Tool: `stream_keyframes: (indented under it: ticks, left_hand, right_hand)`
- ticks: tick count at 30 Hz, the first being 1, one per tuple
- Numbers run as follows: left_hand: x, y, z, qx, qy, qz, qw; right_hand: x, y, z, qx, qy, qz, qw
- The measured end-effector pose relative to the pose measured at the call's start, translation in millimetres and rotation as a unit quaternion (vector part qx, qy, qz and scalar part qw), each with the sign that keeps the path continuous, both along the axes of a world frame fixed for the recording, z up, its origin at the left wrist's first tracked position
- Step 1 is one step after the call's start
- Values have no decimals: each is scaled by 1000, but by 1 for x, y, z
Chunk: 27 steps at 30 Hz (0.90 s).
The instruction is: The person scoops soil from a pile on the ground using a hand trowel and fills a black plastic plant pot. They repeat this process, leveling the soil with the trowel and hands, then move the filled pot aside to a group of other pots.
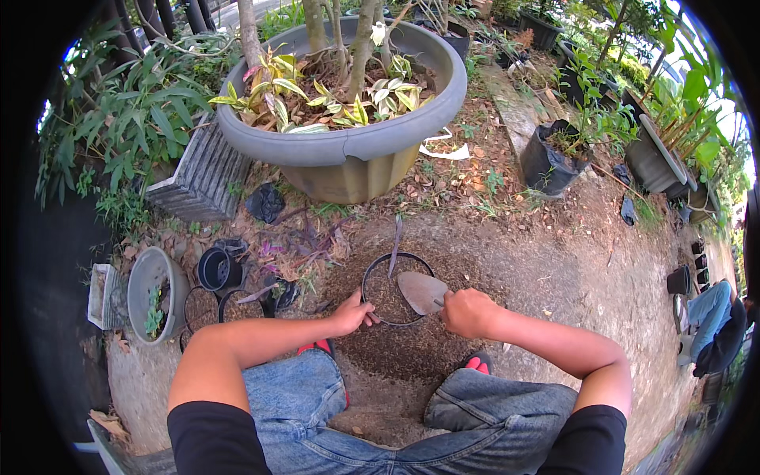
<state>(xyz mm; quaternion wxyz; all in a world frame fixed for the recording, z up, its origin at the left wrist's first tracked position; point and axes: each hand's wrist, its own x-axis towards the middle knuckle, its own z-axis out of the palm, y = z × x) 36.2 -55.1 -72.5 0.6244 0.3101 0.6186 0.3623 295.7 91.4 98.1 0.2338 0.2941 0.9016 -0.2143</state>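
Note:
My right hand (pixel 469 313) grips the handle of a pointed metal trowel (pixel 423 293), whose blade lies over the right part of a round black plant pot (pixel 428 267). The pot is filled with brown soil mix. My left hand (pixel 355 314) holds the pot's rim at its lower left. A narrow purplish leaf (pixel 395 246) stands at the pot's far side, its lower end inside the rim. Loose soil mix (pixel 392 356) is spread on the ground around the pot.
A large cracked grey planter (pixel 344 148) with trees stands ahead. To the left are an empty black pot (pixel 219 268), soil-filled pots (pixel 240 306) and a round grey planter (pixel 160 297). A black grow bag (pixel 549 157) stands front right. Another person (pixel 715 326) sits far right.

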Motion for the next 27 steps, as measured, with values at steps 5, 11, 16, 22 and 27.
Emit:
stream_keyframes:
  ticks: [5,11,16,22,27]
  left_hand:
    - [-4,1,-16,23,-10,2,1000]
    - [-4,1,-30,40,-12,-6,999]
    - [-3,1,-21,33,-6,-22,999]
    - [-8,4,-10,18,34,-62,997]
    - [-23,4,-25,27,47,-83,995]
  right_hand:
    - [0,5,12,39,-43,-21,998]
    - [-4,15,17,33,-72,15,997]
    - [-1,41,18,-2,-62,29,998]
    - [27,118,-11,-19,141,-90,986]
    - [61,118,-116,-89,30,-219,971]
